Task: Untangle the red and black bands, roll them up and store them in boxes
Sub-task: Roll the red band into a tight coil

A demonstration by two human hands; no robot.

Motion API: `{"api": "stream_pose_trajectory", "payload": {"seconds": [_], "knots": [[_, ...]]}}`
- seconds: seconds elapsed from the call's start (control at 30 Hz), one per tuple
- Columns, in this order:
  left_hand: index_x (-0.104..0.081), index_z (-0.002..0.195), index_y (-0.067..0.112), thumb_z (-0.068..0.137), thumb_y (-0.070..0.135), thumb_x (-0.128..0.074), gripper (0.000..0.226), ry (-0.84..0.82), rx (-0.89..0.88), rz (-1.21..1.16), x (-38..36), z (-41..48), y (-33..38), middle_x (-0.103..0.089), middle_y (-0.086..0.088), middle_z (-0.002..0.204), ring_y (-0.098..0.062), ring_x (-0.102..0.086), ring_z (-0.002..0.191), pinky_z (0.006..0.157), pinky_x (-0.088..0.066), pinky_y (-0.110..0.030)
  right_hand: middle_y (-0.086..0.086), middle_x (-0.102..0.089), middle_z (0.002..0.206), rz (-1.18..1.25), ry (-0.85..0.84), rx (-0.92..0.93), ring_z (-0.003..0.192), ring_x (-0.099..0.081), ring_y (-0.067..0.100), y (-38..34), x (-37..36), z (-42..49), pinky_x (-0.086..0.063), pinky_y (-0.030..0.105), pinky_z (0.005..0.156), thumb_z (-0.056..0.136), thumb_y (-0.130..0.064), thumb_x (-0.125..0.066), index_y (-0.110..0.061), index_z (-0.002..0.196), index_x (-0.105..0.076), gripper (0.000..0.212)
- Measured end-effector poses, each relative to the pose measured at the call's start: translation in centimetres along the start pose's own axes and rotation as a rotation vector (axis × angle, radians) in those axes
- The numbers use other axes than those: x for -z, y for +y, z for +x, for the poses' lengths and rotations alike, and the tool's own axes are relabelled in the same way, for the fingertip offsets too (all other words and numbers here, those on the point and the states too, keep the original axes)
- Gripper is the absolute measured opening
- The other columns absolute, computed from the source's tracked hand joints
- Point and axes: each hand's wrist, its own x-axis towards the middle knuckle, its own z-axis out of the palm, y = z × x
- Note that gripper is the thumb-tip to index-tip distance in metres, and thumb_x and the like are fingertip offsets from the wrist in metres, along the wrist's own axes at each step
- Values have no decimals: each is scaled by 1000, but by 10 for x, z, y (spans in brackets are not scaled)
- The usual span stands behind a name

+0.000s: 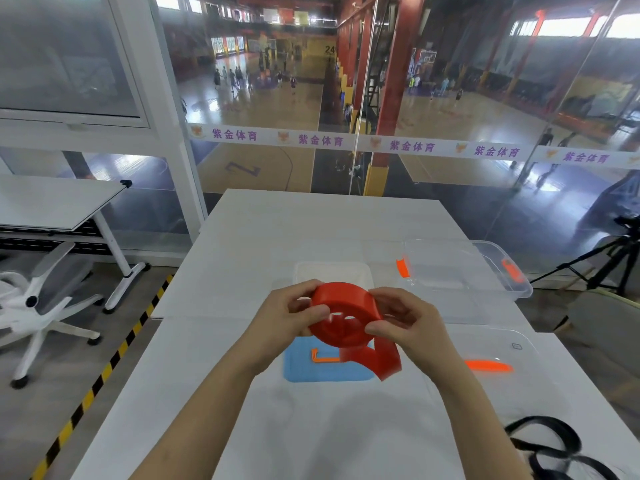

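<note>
Half of the job, at most, is judged to be done. Above the white table (242,410), over a flat blue rectangular piece (304,372), the wide red elastic band (341,311) is held in the air, wound into a thick coil. Its left rim is gripped by the left hand (287,313), with the fingers curled over the top and the thumb pressed on the face. Its right rim is pinched by the right hand (412,320), with thumb and fingers closed round it. A short loose tail is left hanging below that hand, so the rolling is taken to be nearly finished. Further right, a clear plastic box with orange latches (450,268) is seen open, and no band can be made out inside. At the far right, well apart from the red coil, the black band (547,445) is left lying in loose loops, neither rolled nor stored.
</note>
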Motion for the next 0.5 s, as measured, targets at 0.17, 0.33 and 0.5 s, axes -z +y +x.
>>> {"api": "stream_pose_trajectory", "payload": {"seconds": [0.17,0.33,0.5], "knots": [[-65,130,28,99,21,-71,33,-72,80,88,-2,3,-6,-73,2,123,-19,-72,114,99,-61,-44,5,-81,92,35,82,19,87,-79,24,1,-3,4,-63,33,82,74,0,-92,-18,94,-77,31],[-49,148,40,102,38,-65,49,-132,59,317,-6,8,-7,-57,16,141,-5,-53,133,112,-47,-31,-9,-81,97,-32,49,-19,92,-79,18,2,-14,6,-63,34,87,70,-11,-96,-30,81,-81,27],[-66,121,39,100,33,-60,22,-53,1,232,-13,12,-9,-71,10,114,-19,-67,112,100,-58,-44,-6,-82,100,26,62,-16,94,-79,20,3,-17,9,-63,39,89,70,-7,-96,-26,82,-82,27]]}}
